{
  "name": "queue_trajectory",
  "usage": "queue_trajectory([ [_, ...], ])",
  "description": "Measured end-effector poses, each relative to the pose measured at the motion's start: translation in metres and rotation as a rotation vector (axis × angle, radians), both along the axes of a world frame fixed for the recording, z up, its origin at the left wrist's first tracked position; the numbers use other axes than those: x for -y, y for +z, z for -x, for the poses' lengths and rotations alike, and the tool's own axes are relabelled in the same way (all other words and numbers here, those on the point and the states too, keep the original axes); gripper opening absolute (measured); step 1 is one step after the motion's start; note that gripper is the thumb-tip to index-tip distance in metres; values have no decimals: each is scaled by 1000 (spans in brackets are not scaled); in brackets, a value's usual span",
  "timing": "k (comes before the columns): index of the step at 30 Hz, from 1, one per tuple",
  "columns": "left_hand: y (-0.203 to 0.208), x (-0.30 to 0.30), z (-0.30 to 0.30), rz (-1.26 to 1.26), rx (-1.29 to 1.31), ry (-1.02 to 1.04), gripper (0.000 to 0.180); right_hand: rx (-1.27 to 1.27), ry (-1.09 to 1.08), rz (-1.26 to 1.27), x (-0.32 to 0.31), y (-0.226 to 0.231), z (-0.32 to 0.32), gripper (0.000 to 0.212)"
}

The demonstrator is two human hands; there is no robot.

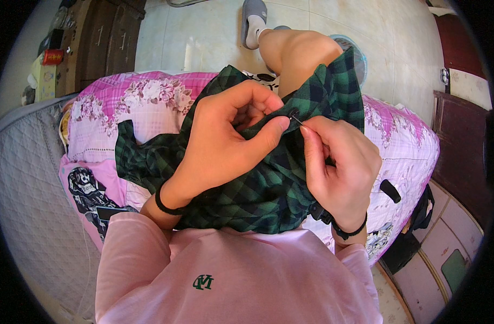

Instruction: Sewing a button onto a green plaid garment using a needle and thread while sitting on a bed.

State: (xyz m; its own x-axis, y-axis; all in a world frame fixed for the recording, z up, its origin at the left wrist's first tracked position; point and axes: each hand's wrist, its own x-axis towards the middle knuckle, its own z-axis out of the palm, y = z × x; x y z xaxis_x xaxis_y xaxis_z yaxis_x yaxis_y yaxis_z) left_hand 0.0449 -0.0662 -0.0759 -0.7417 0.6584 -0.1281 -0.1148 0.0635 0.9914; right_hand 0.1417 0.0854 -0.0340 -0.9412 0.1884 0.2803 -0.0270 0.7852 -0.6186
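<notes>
Across my lap lies a green and navy plaid shirt [241, 189], bunched in loose folds. My left hand [220, 135] pinches a fold of its edge between thumb and forefinger. Right beside that thumb tip, a small dark round button [294, 113] sits on the cloth. Between the thumb and forefinger of my right hand [344, 159] is a thin sewing needle [297, 120], its far end at the cloth by the button. Whether the needle has pierced the fabric is too small to tell, and no thread can be made out.
I sit on a bed with a pink floral sheet [155, 97]. A phone [109, 212] lies at my left, a short black item [390, 190] at my right. A grey quilted mattress [25, 200] stands on the left. Past my knee is a bluish bin [360, 62].
</notes>
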Motion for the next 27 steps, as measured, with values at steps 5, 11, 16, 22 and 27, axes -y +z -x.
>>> queue_trajectory([
  [5,1,-2,-1,16,-20,13,19,5,-9,-5,2,2,2,16],
  [11,5,-4,-5,179,-331,26,17,46,-43,26,7,2,5,12],
  [16,-1,-2,-3,111,-263,100,17,242,-72,274,6,13,1,13],
  [22,7,-3,-2,115,-312,51,17,136,-106,481,-5,-10,0,14],
  [27,0,-8,-1,27,-566,121,18,68,-43,251,-27,10,19,12],
])
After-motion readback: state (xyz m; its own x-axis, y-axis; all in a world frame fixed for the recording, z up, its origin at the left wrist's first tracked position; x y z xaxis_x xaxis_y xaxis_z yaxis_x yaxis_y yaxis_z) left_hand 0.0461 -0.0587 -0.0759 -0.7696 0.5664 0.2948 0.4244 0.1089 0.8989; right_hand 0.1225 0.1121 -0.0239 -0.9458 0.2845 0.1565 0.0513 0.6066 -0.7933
